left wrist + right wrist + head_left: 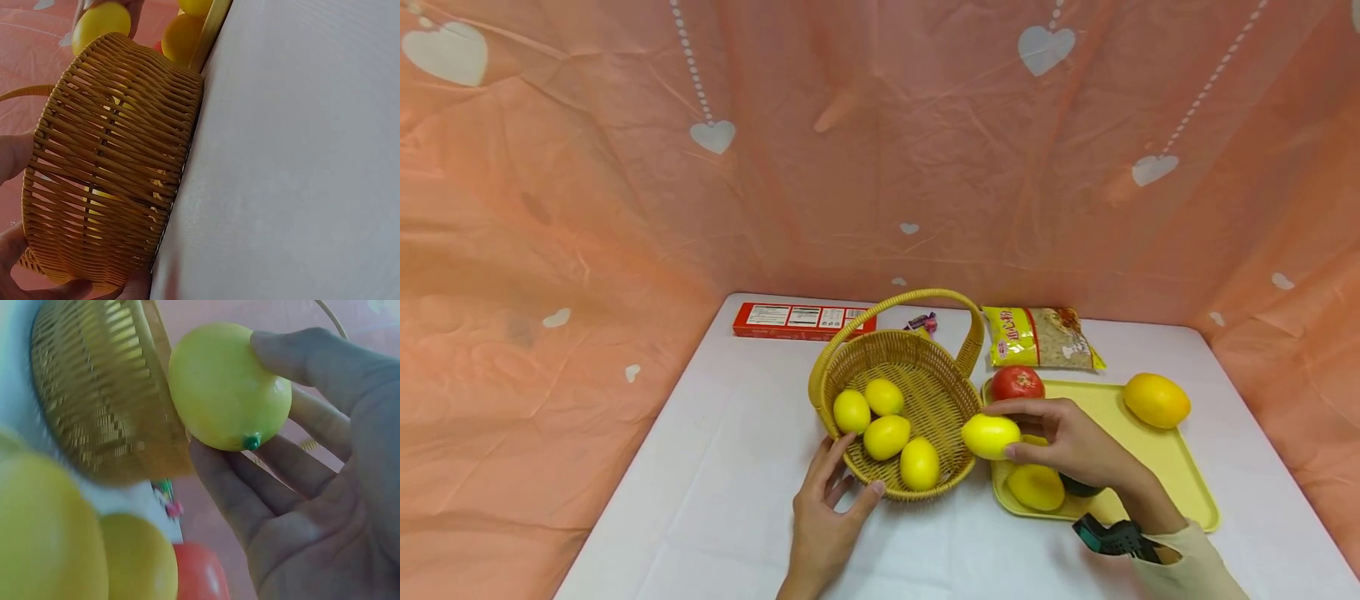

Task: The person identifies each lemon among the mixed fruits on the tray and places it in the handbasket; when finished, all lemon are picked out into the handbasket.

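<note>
My right hand (pixel 1060 437) grips a yellow lemon (pixel 990 436) (pixel 228 387) between thumb and fingers, just outside the right rim of a wicker basket (pixel 925 392) (pixel 112 169) (pixel 94 394). Several lemons (pixel 886 436) lie inside the basket. My left hand (pixel 831 517) rests with spread fingers against the basket's near left wall, fingertips (pixel 69 289) touching the weave. The held lemon (pixel 100 22) shows above the basket rim in the left wrist view.
A yellow tray (pixel 1157 467) at the right holds a red tomato (pixel 1017 383), an orange-yellow fruit (pixel 1156 400), a yellow fruit (pixel 1036 487) and a dark item under my wrist. A red box (pixel 801 321), a yellow packet (pixel 1041 337) and a small candy (pixel 921 322) lie behind.
</note>
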`<state>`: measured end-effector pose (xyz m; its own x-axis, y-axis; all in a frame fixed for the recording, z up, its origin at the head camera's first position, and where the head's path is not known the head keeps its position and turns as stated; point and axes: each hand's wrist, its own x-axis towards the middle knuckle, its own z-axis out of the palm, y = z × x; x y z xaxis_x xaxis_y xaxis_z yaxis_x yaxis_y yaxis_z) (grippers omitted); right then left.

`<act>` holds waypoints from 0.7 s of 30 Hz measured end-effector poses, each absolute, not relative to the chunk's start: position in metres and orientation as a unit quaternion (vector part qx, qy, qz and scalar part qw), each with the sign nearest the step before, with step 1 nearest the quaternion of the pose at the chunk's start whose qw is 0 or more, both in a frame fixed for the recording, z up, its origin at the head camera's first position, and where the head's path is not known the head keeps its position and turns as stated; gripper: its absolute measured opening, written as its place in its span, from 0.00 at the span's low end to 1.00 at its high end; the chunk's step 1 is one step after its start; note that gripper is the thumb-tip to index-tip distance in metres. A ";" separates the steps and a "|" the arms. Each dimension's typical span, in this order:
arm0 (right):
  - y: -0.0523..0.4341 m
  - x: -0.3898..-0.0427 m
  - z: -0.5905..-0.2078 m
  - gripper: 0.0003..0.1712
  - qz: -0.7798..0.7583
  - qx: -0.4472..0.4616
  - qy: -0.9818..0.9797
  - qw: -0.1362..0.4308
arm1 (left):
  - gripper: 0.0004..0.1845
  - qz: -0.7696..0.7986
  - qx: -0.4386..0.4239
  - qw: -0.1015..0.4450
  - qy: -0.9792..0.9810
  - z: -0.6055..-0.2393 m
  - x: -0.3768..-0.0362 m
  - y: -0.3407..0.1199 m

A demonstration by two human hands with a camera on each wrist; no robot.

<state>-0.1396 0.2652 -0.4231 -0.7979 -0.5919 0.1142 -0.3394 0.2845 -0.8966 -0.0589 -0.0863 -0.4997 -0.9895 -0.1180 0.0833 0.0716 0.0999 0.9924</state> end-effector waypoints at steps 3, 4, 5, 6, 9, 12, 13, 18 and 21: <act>0.250 -0.149 -0.422 0.24 -0.499 -0.320 0.796 0.123 | 0.38 -0.669 0.009 0.078 -0.739 -0.500 -0.059 -0.086; 0.245 -0.151 -0.422 0.24 -0.490 -0.326 0.799 0.125 | 0.37 -0.669 0.007 0.080 -0.739 -0.501 -0.059 -0.086; 0.240 -0.153 -0.421 0.24 -0.476 -0.336 0.803 0.122 | 0.37 -0.668 0.005 0.080 -0.740 -0.501 -0.058 -0.087; 0.236 -0.156 -0.421 0.24 -0.461 -0.347 0.808 0.121 | 0.37 -0.667 0.004 0.081 -0.741 -0.501 -0.058 -0.087; 0.223 -0.160 -0.417 0.25 -0.415 -0.371 0.822 0.124 | 0.38 -0.668 0.010 0.076 -0.740 -0.499 -0.058 -0.087; 0.208 -0.162 -0.415 0.25 -0.390 -0.387 0.822 0.146 | 0.38 -0.670 0.015 0.073 -0.739 -0.499 -0.058 -0.087; 0.203 -0.163 -0.414 0.26 -0.387 -0.393 0.820 0.154 | 0.38 -0.671 0.017 0.073 -0.738 -0.499 -0.059 -0.087; 0.182 -0.164 -0.412 0.25 -0.387 -0.426 0.796 0.186 | 0.39 -0.671 0.015 0.074 -0.737 -0.500 -0.060 -0.088; 0.170 -0.164 -0.414 0.25 -0.391 -0.437 0.787 0.191 | 0.39 -0.670 0.014 0.073 -0.738 -0.500 -0.060 -0.087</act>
